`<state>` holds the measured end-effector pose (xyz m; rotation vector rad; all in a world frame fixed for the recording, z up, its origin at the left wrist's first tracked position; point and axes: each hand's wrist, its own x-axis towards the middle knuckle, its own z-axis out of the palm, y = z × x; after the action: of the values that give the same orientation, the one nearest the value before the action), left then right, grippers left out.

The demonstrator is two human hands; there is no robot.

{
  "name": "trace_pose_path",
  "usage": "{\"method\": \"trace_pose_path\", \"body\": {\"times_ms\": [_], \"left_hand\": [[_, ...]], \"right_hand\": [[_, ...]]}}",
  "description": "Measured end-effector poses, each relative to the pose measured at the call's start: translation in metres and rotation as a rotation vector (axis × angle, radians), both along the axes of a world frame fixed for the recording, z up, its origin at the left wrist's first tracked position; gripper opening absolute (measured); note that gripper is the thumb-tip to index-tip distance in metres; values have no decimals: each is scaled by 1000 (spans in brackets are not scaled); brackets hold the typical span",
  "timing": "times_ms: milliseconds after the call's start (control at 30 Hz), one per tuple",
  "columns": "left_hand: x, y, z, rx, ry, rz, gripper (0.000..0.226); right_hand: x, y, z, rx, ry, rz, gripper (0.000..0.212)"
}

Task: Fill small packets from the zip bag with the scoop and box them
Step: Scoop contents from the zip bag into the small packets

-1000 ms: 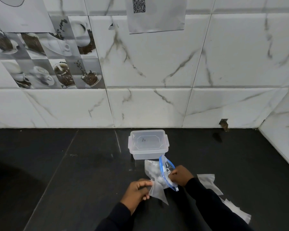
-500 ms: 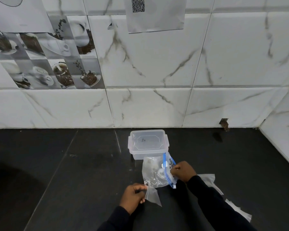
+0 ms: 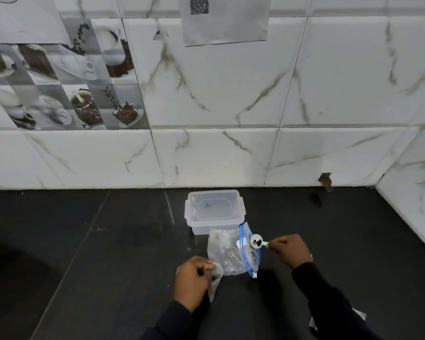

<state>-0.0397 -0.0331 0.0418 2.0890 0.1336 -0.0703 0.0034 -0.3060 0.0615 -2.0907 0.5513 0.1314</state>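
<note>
**A:** Since half a second ago the right hand has drawn back from the mouth of the zip bag, and the scoop is now out in plain sight.

**B:** How is it holding the scoop?

**A:** Its fingers are curled in, pinching the end of the handle. The white bowl carries a few dark bits and hangs just over the bag's blue zip strip.

**B:** And the left hand?

**A:** It is closed round the top of a small clear packet, with the mouth turned up, right beside the bag's near left corner. The rest of the packet hangs below the fist.

**B:** Where is the bag?

**A:** It sits on the dark counter between the two hands. The clear box stands just behind it with its lid on, close to the tiled wall. A few spare packets lie by the right sleeve, mostly hidden.
</note>
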Motion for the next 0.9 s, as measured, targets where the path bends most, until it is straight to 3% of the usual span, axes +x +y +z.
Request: {"method": "trace_pose_path", "body": {"times_ms": [167, 300, 600, 733, 900], "left_hand": [[15, -20, 29, 88, -61, -101, 21], [26, -38, 46, 67, -39, -148, 19], [41, -57, 66, -24, 8, -137, 13], [41, -56, 63, -57, 72, -109, 14], [40, -56, 61, -54, 83, -106, 7]], "right_hand": [[-19, 6, 49, 210, -179, -5, 15], [-39, 26, 84, 237, -337, 80, 14], [-76, 57, 49, -410, -745, 268, 3], [-80, 61, 29, -598, -848, 292, 23], [-82, 63, 23, -675, -918, 279, 39]]}}
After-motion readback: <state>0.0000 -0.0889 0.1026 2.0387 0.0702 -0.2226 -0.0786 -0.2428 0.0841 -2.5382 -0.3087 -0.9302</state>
